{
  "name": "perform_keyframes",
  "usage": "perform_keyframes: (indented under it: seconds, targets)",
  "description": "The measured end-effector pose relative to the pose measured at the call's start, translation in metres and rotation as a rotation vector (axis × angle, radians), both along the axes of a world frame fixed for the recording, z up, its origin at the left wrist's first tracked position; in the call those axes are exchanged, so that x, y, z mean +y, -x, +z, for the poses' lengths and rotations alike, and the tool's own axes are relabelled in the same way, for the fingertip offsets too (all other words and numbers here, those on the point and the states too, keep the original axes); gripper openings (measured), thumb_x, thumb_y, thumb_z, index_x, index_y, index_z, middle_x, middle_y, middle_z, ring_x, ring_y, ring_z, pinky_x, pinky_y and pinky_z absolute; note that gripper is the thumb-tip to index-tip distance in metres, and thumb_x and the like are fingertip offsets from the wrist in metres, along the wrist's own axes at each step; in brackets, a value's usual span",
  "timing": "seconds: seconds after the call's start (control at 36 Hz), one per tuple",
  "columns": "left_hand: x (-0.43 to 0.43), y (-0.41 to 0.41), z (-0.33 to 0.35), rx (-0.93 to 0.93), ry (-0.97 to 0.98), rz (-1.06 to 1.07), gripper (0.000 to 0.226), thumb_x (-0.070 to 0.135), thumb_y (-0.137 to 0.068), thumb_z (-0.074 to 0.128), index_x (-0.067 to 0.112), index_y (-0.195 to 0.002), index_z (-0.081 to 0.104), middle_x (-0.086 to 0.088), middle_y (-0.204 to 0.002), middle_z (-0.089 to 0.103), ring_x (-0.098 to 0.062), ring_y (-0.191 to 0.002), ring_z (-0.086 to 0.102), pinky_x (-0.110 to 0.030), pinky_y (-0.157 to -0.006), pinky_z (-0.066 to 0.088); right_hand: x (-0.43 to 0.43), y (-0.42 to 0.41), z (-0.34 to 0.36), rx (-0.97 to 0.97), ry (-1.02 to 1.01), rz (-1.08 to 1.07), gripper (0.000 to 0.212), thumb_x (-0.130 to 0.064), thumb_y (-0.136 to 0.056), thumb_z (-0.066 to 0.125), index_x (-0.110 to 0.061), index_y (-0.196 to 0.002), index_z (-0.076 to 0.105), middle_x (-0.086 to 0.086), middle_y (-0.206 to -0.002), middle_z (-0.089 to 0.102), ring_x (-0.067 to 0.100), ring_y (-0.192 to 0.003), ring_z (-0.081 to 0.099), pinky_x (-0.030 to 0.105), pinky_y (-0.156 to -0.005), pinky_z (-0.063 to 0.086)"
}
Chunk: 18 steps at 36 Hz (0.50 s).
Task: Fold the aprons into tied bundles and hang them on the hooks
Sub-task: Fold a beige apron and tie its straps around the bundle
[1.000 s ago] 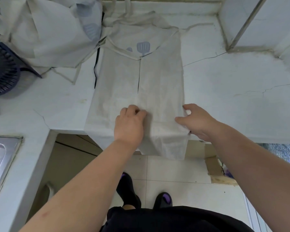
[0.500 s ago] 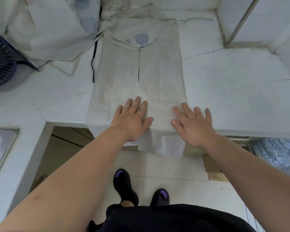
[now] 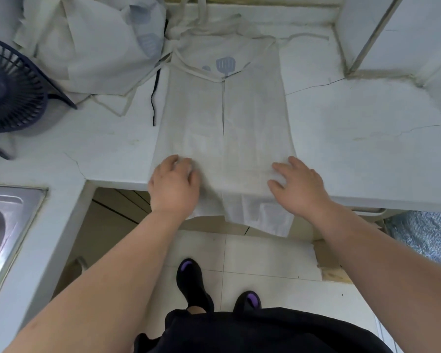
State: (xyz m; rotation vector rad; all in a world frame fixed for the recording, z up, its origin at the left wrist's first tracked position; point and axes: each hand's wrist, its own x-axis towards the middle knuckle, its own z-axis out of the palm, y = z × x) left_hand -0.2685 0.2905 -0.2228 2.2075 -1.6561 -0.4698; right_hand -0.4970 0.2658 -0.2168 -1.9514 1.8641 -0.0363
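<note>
A pale folded apron [image 3: 255,118] with a blue spatula print lies lengthwise on the white counter [image 3: 354,138], and its lower end hangs over the front edge. My left hand [image 3: 175,186] sits on the apron's left edge at the counter's rim. Its fingers are bent down onto the cloth and blurred, so any pinch is unclear. Over by the apron's right edge my right hand [image 3: 297,184] rests on the cloth with its fingers loosely spread. The apron's ties [image 3: 303,36] trail off at the far end. No hooks are in view.
A heap of more pale aprons [image 3: 92,44] lies at the back left, next to a dark blue fan [image 3: 8,87]. A steel sink [image 3: 3,220] is set into the counter at the left. A white wall corner [image 3: 397,34] rises at the back right. Tiled floor lies below the counter.
Both hands slid apart from the apron's middle to its left and right edges. My left hand's fingers went from flat to bent.
</note>
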Motion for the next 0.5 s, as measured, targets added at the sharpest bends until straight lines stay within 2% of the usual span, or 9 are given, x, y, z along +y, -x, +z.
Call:
perform_keyframes:
  seconds: [0.06, 0.11, 0.17, 0.22, 0.31, 0.36, 0.44, 0.5]
  targets:
    - [0.003, -0.008, 0.002, 0.118, 0.033, 0.186, 0.041, 0.024, -0.098, 0.043, 0.013, -0.137, 0.048, -0.011, -0.148, 0.035, -0.031, -0.133, 0.033, -0.042, -0.106, 0.03, 0.002, -0.001, 0.002, -0.141, 0.089, -0.139, 0.047, -0.029, -0.095, 0.048, -0.017, -0.14, 0.044, 0.011, -0.148, 0.036, 0.027, -0.134, 0.036, 0.038, -0.109, 0.028]
    - [0.003, -0.017, 0.003, 0.249, 0.06, 0.411, 0.041, 0.02, -0.098, 0.044, 0.007, -0.136, 0.044, -0.016, -0.144, 0.034, -0.034, -0.13, 0.033, -0.042, -0.105, 0.031, 0.006, -0.003, 0.003, -0.24, 0.206, -0.279, 0.04, -0.022, -0.093, 0.05, -0.01, -0.131, 0.052, 0.014, -0.132, 0.049, 0.032, -0.121, 0.048, 0.038, -0.1, 0.037]
    - [0.002, -0.023, 0.002, 0.354, 0.071, 0.579, 0.044, 0.018, -0.097, 0.046, 0.003, -0.137, 0.038, -0.019, -0.144, 0.031, -0.035, -0.132, 0.031, -0.044, -0.108, 0.031, 0.012, -0.003, -0.001, -0.282, 0.245, -0.355, 0.033, -0.016, -0.093, 0.049, -0.005, -0.124, 0.054, 0.015, -0.121, 0.055, 0.032, -0.11, 0.053, 0.034, -0.089, 0.04]
    - [0.0, -0.023, 0.002, 0.443, 0.092, 0.65, 0.049, 0.018, -0.096, 0.049, 0.003, -0.139, 0.031, -0.017, -0.146, 0.024, -0.033, -0.133, 0.028, -0.043, -0.108, 0.031, 0.019, -0.001, -0.006, -0.298, 0.257, -0.376, 0.027, -0.011, -0.092, 0.048, -0.003, -0.116, 0.055, 0.014, -0.109, 0.059, 0.03, -0.099, 0.056, 0.03, -0.078, 0.039]
    - [0.0, -0.02, -0.001, 0.53, 0.149, 0.744, 0.053, 0.018, -0.095, 0.052, 0.005, -0.139, 0.024, -0.016, -0.146, 0.017, -0.032, -0.129, 0.031, -0.037, -0.105, 0.034, 0.032, 0.0, -0.015, -0.359, 0.283, -0.477, 0.004, -0.011, -0.09, 0.048, -0.008, -0.092, 0.049, 0.005, -0.079, 0.055, 0.027, -0.075, 0.05, 0.029, -0.064, 0.033]
    - [0.002, -0.019, -0.002, 0.632, 0.133, 0.857, 0.057, 0.02, -0.093, 0.056, 0.006, -0.138, 0.024, -0.015, -0.146, 0.018, -0.031, -0.125, 0.037, -0.033, -0.1, 0.036, 0.039, 0.001, -0.021, -0.402, 0.227, -0.595, 0.012, -0.018, -0.09, 0.05, -0.01, -0.085, 0.043, -0.001, -0.069, 0.048, 0.028, -0.071, 0.049, 0.03, -0.064, 0.034]
    - [0.008, -0.024, -0.006, 0.893, 0.003, 0.983, 0.073, 0.035, -0.087, 0.065, 0.006, -0.137, 0.021, -0.007, -0.134, 0.036, -0.025, -0.111, 0.045, -0.031, -0.091, 0.039, 0.043, 0.002, -0.026, -0.483, 0.084, -0.716, 0.019, -0.029, -0.089, 0.051, -0.012, -0.085, 0.045, -0.002, -0.069, 0.046, 0.028, -0.074, 0.049, 0.032, -0.068, 0.036]
    - [0.011, -0.03, -0.014, 0.983, -0.065, 0.937, 0.081, 0.042, -0.084, 0.069, 0.006, -0.138, 0.019, -0.004, -0.123, 0.043, -0.022, -0.105, 0.045, -0.031, -0.089, 0.039, 0.039, 0.002, -0.026, -0.543, 0.027, -0.743, 0.023, -0.029, -0.086, 0.049, -0.014, -0.072, 0.04, 0.0, -0.061, 0.039, 0.025, -0.06, 0.042, 0.031, -0.056, 0.032]
